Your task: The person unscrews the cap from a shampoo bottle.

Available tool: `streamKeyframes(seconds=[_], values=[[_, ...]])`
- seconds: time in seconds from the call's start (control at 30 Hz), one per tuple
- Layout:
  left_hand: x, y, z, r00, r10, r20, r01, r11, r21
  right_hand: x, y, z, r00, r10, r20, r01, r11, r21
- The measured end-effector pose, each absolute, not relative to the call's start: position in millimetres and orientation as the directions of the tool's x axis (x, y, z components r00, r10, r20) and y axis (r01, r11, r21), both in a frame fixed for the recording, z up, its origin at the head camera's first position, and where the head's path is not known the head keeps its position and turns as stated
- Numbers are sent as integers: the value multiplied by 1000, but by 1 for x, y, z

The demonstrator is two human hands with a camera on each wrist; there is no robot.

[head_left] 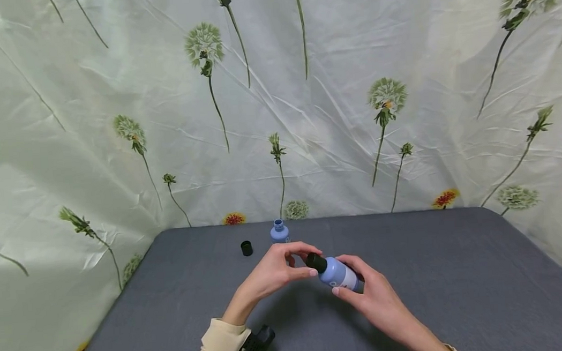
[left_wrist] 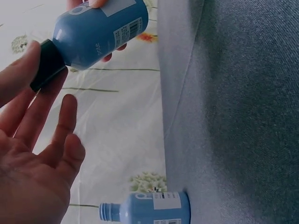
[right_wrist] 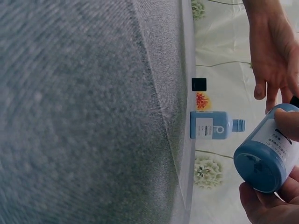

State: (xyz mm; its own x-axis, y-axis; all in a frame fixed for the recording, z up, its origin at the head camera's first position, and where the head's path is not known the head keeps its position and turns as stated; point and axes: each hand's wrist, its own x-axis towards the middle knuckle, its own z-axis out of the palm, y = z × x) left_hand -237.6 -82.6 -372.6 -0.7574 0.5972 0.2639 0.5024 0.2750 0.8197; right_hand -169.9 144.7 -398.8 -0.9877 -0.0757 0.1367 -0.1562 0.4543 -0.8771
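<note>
My right hand (head_left: 376, 296) grips a blue bottle (head_left: 336, 273) with a white label, tilted with its neck toward the left, above the table. The thumb and fingers of my left hand (head_left: 278, 268) pinch the black cap (left_wrist: 48, 65) at the bottle's neck; the left hand's other fingers stand loose in the left wrist view. Behind the hands, a second blue bottle (head_left: 279, 231) stands upright and uncapped, its threaded neck (left_wrist: 110, 212) bare. A loose black cap (head_left: 247, 248) sits on the table to its left.
A grey cloth covers the table (head_left: 441, 273). Behind and to the left of it hangs a white curtain (head_left: 305, 99) printed with dandelions. A black strap device (head_left: 259, 340) sits at the left wrist, by the cream sleeve (head_left: 220, 343).
</note>
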Motion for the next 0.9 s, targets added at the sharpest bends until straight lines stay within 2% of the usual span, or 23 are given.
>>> streamKeyframes(seconds=[0.17, 0.33, 0.43, 0.67, 0.9], values=[[-237, -81, -374, -798, 543, 263, 486, 321, 813, -169, 145, -400, -986, -83, 148, -169, 464, -869], [-236, -79, -375, -810, 524, 262, 479, 335, 811, -170, 146, -400, -986, -81, 149, -169, 465, -869], [-236, -77, -374, -795, 552, 253, 483, 324, 813, -170, 146, -400, -986, -80, 143, -164, 467, -869], [-237, -77, -372, -709, 648, 278, 519, 213, 828, -171, 148, -399, -985, -83, 153, -174, 461, -870], [-234, -79, -369, -698, 663, 270, 490, 167, 856, -171, 148, -398, -986, -82, 145, -167, 456, -874]])
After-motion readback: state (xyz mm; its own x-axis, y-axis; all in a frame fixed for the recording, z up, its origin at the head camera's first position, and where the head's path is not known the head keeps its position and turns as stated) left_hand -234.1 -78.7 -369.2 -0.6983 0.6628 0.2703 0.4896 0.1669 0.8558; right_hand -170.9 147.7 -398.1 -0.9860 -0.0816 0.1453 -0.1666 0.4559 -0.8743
